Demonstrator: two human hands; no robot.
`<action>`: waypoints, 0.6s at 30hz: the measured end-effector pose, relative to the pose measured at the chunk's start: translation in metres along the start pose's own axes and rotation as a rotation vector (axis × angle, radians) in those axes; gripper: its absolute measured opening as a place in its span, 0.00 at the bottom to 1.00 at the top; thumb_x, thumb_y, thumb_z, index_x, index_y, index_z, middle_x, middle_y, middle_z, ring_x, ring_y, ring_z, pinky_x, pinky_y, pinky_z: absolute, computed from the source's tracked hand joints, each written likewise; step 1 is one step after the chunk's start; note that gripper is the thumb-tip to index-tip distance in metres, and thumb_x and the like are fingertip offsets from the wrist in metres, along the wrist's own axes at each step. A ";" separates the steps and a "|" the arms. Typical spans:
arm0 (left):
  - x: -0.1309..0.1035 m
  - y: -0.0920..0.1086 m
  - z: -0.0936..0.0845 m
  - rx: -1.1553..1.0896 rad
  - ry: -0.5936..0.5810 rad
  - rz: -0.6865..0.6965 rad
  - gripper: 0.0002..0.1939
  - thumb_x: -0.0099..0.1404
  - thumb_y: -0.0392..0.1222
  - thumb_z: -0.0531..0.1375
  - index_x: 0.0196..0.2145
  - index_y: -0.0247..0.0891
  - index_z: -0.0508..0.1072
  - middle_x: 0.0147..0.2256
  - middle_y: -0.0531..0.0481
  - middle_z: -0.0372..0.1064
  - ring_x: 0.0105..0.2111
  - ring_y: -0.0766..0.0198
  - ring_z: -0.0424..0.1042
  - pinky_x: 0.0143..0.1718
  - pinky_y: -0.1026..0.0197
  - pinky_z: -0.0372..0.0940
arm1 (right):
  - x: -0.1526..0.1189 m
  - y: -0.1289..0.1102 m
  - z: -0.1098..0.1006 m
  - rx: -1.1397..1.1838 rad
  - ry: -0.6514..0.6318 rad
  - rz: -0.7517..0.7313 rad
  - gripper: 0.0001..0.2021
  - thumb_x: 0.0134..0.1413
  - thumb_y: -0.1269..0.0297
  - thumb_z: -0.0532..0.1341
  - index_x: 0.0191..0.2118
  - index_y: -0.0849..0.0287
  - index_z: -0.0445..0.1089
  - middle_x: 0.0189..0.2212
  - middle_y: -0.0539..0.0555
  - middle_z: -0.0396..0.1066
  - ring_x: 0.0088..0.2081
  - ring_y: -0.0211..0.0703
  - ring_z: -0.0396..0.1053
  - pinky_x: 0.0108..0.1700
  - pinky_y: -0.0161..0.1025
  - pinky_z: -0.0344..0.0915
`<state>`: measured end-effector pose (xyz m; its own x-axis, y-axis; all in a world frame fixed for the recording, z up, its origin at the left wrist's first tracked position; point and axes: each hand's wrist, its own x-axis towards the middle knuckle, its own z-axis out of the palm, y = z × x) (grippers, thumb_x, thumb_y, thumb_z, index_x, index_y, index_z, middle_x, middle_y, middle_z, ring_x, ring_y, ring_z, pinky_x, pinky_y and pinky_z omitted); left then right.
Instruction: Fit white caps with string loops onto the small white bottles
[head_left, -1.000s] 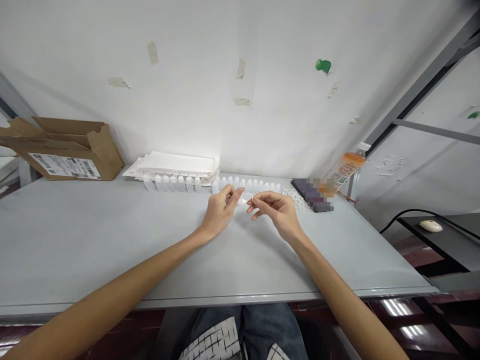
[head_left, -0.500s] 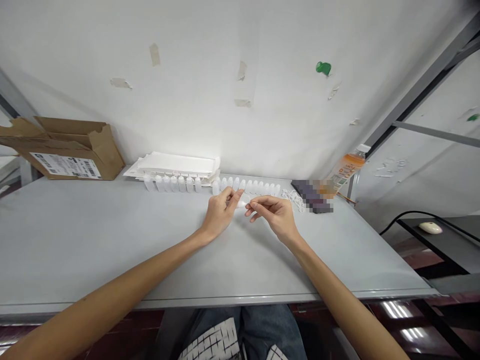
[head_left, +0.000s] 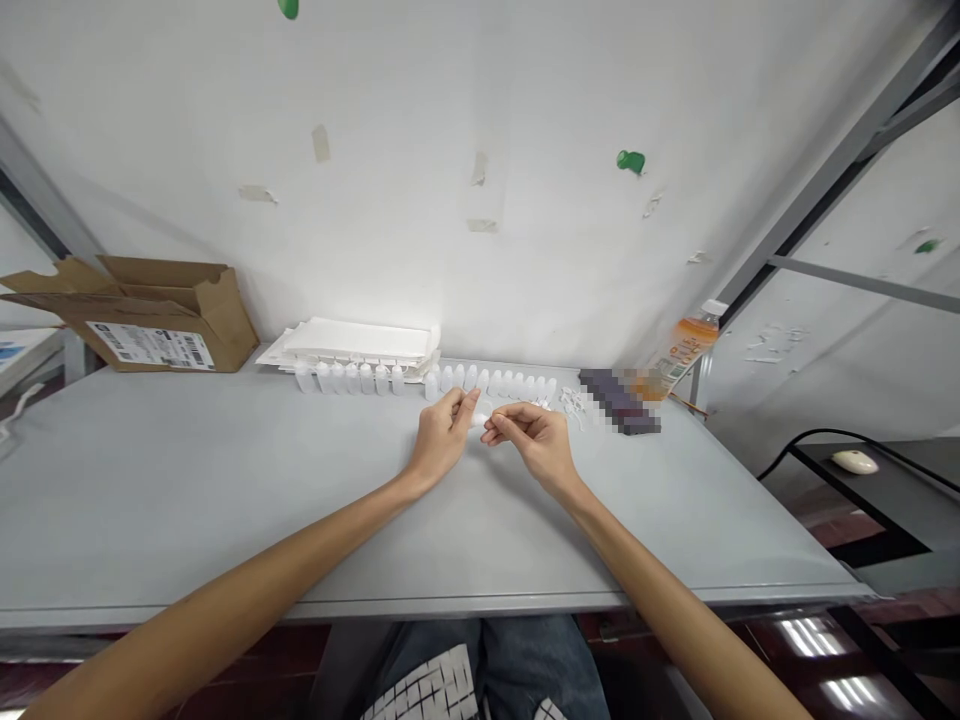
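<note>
From where I stand, the largest thing is the white wall [head_left: 555,100], and against it is the grey table [head_left: 225,490]. On the table, at its far left end, stands the open brown box [head_left: 236,320]. Next comes the pile of papers [head_left: 367,340], lying flat near the wall. At the right end the orange drink [head_left: 679,352] leans, with the dark slab [head_left: 616,400] (its picture is partly blurred) near it.

The left hand [head_left: 439,435] has its thumb and finger clamped on a small white bottle [head_left: 478,420], which is above the table, between the two hands. The right hand [head_left: 538,442] has its fingertips together at the tip of this bottle; what they pinch is too small to tell. Behind the hands stand the upright vials [head_left: 496,382], and in front of the papers the nozzled vials [head_left: 367,380]. The smallest are the white bits [head_left: 574,405], lying loose beside the dark slab.
</note>
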<state>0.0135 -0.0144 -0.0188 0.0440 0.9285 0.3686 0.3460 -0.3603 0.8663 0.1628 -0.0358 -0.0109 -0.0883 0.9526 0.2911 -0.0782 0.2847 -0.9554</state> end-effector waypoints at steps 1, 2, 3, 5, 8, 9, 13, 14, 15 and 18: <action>0.000 0.000 0.000 0.004 -0.003 0.000 0.23 0.69 0.55 0.50 0.22 0.39 0.53 0.19 0.59 0.47 0.21 0.69 0.51 0.25 0.64 0.50 | 0.000 0.000 0.000 0.001 0.001 0.000 0.15 0.47 0.52 0.69 0.29 0.61 0.74 0.26 0.55 0.76 0.26 0.43 0.75 0.34 0.43 0.75; -0.001 0.000 0.000 0.006 -0.007 -0.002 0.23 0.69 0.55 0.50 0.22 0.39 0.54 0.19 0.59 0.47 0.21 0.69 0.51 0.25 0.64 0.50 | 0.000 0.001 0.000 0.002 0.003 -0.001 0.15 0.47 0.52 0.69 0.29 0.61 0.74 0.26 0.54 0.76 0.26 0.43 0.75 0.34 0.43 0.75; -0.001 0.000 0.000 0.005 -0.012 -0.006 0.23 0.69 0.55 0.49 0.22 0.39 0.54 0.19 0.59 0.48 0.21 0.69 0.51 0.25 0.64 0.50 | -0.001 0.001 0.000 0.004 0.006 -0.002 0.15 0.47 0.52 0.69 0.29 0.61 0.74 0.26 0.54 0.76 0.26 0.43 0.75 0.34 0.43 0.75; -0.002 0.001 0.000 -0.002 -0.023 -0.017 0.23 0.69 0.56 0.49 0.22 0.39 0.55 0.18 0.59 0.48 0.21 0.69 0.52 0.25 0.65 0.50 | -0.001 0.000 0.000 0.006 0.011 -0.004 0.15 0.47 0.52 0.69 0.30 0.61 0.74 0.26 0.54 0.75 0.25 0.42 0.75 0.34 0.43 0.75; -0.001 0.003 0.000 -0.042 -0.047 -0.036 0.23 0.69 0.58 0.49 0.23 0.39 0.55 0.19 0.59 0.49 0.20 0.69 0.53 0.24 0.65 0.51 | -0.001 -0.002 -0.002 0.001 0.003 -0.005 0.16 0.46 0.51 0.69 0.29 0.61 0.74 0.26 0.54 0.75 0.25 0.42 0.75 0.34 0.43 0.75; -0.001 0.004 0.000 -0.066 -0.061 -0.043 0.23 0.69 0.58 0.49 0.24 0.39 0.56 0.19 0.59 0.49 0.20 0.69 0.53 0.24 0.65 0.52 | 0.000 -0.002 -0.002 -0.001 -0.002 -0.005 0.16 0.47 0.51 0.69 0.29 0.61 0.74 0.26 0.54 0.75 0.25 0.42 0.74 0.34 0.42 0.75; 0.000 0.006 -0.002 -0.165 -0.106 -0.087 0.22 0.69 0.60 0.46 0.30 0.39 0.64 0.20 0.58 0.52 0.20 0.68 0.56 0.22 0.65 0.52 | 0.002 -0.004 -0.005 -0.013 0.022 -0.034 0.16 0.48 0.51 0.68 0.31 0.61 0.74 0.26 0.53 0.74 0.25 0.40 0.73 0.29 0.39 0.73; 0.000 0.006 -0.002 -0.182 -0.115 -0.094 0.22 0.69 0.59 0.47 0.31 0.39 0.66 0.20 0.57 0.52 0.20 0.68 0.56 0.21 0.65 0.52 | 0.003 -0.004 -0.005 -0.016 0.040 -0.046 0.15 0.49 0.52 0.67 0.32 0.61 0.75 0.26 0.53 0.74 0.26 0.40 0.73 0.28 0.39 0.73; -0.001 0.006 -0.003 -0.196 -0.125 -0.093 0.21 0.69 0.58 0.47 0.32 0.39 0.66 0.20 0.57 0.53 0.20 0.68 0.56 0.21 0.65 0.52 | 0.003 -0.004 -0.006 -0.020 0.057 -0.056 0.15 0.50 0.52 0.67 0.33 0.60 0.75 0.27 0.53 0.73 0.26 0.40 0.73 0.28 0.39 0.73; -0.001 0.006 -0.006 -0.214 -0.158 -0.067 0.17 0.69 0.53 0.49 0.31 0.39 0.66 0.21 0.57 0.51 0.20 0.69 0.54 0.21 0.66 0.51 | 0.003 -0.005 -0.008 -0.031 0.100 -0.066 0.13 0.52 0.54 0.65 0.37 0.59 0.75 0.30 0.53 0.73 0.27 0.40 0.73 0.27 0.39 0.72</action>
<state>0.0103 -0.0183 -0.0120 0.1789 0.9474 0.2654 0.1478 -0.2926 0.9448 0.1711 -0.0333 -0.0052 0.0157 0.9370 0.3490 -0.0492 0.3493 -0.9357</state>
